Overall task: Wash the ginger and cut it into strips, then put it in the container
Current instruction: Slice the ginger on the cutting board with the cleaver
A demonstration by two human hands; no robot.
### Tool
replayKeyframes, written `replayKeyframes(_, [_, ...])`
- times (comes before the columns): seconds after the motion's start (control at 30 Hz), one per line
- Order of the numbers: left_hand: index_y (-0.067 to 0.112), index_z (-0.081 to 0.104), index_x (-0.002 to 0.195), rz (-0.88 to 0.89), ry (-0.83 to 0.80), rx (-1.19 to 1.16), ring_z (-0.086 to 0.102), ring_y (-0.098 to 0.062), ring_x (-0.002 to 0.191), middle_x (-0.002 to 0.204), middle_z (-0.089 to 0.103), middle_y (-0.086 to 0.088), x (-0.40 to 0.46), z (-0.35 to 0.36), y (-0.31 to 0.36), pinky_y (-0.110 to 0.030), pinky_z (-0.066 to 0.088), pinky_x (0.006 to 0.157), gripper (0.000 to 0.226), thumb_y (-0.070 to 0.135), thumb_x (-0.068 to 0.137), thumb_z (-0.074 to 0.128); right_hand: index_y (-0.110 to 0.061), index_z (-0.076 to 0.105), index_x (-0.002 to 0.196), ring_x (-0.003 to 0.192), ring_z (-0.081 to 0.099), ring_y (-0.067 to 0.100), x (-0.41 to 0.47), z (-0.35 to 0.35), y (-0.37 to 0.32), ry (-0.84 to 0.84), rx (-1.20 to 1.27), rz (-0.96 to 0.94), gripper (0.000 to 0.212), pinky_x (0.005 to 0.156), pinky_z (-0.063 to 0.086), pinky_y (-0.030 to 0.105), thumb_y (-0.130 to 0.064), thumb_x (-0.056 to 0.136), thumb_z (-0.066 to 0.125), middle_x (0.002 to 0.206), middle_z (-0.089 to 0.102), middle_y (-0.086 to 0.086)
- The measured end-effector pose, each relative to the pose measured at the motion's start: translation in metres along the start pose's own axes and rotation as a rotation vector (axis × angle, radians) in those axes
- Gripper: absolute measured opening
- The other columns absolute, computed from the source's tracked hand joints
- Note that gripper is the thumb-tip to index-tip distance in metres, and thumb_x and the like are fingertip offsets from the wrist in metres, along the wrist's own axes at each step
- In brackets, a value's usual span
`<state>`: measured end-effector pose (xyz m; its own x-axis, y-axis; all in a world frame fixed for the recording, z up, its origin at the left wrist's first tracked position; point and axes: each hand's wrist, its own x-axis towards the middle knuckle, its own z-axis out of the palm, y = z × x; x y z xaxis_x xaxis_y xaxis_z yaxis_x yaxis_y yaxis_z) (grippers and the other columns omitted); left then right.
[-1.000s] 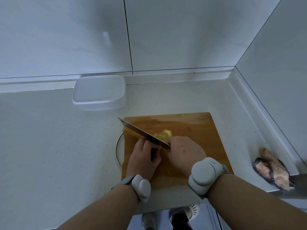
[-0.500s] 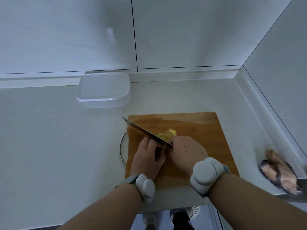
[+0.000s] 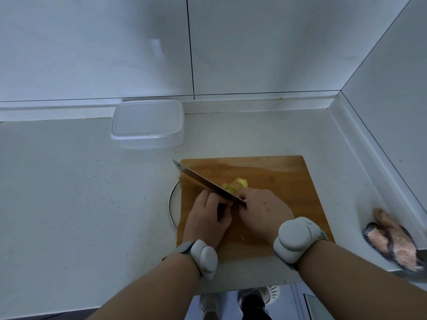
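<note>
A wooden cutting board (image 3: pixel 277 172) lies on the pale counter. A heap of yellow cut ginger (image 3: pixel 235 185) sits on it just beyond the knife blade (image 3: pixel 203 180), which runs diagonally from the board's far left corner towards me. My right hand (image 3: pixel 263 211) grips the knife handle, which is hidden inside the fist. My left hand (image 3: pixel 208 215) sits on the near side of the blade with curled fingers holding down a ginger piece; only a yellow sliver shows at its fingertips. The clear plastic container (image 3: pixel 147 123) stands behind the board, against the wall.
A round metal rim (image 3: pixel 172 204) pokes out from under the board's left edge. A pink and grey cloth (image 3: pixel 392 241) lies at the right by the wall corner. The counter's front edge is near my wrists, with floor and shoes below.
The view has drifted a little, so everything sits slightly further right in the frame. Both hands and the knife keep nearly the same pose on the board.
</note>
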<state>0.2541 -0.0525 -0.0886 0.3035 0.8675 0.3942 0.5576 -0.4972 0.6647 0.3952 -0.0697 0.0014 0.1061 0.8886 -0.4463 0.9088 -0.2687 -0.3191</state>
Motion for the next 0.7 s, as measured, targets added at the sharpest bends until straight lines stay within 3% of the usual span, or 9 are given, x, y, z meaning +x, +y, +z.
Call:
replayKeyframes(0.13, [0.015, 0.061, 0.090, 0.002, -0.014, -0.012, 0.057, -0.015, 0.080, 0.093, 0.057, 0.001, 0.000, -0.001, 0.000, -0.021, 0.049, 0.064, 0.016, 0.015, 0.077, 0.070, -0.020, 0.061, 0.094, 0.069, 0.062, 0.019, -0.005, -0.005, -0.001, 0.019, 0.023, 0.004, 0.012, 0.065, 0.057, 0.033, -0.021, 0.096, 0.049, 0.079, 0.062, -0.001])
replayKeyframes(0.37, [0.015, 0.060, 0.090, 0.001, -0.013, 0.014, 0.057, -0.016, 0.078, 0.093, 0.058, -0.001, 0.000, -0.001, 0.001, -0.024, 0.051, 0.061, 0.016, 0.020, 0.077, 0.067, -0.021, 0.063, 0.103, 0.068, 0.060, 0.015, -0.012, -0.018, -0.002, 0.003, -0.001, 0.000, 0.014, 0.062, 0.054, 0.027, -0.021, 0.097, 0.050, 0.080, 0.061, -0.002])
replayKeyframes(0.7, [0.014, 0.061, 0.091, 0.009, -0.023, 0.008, 0.057, -0.017, 0.081, 0.095, 0.058, -0.002, 0.000, -0.001, 0.000, -0.023, 0.050, 0.064, 0.016, 0.017, 0.077, 0.068, -0.018, 0.064, 0.101, 0.071, 0.064, 0.019, -0.007, -0.012, -0.005, -0.001, -0.026, 0.035, 0.015, 0.066, 0.057, 0.032, -0.018, 0.097, 0.050, 0.082, 0.064, 0.001])
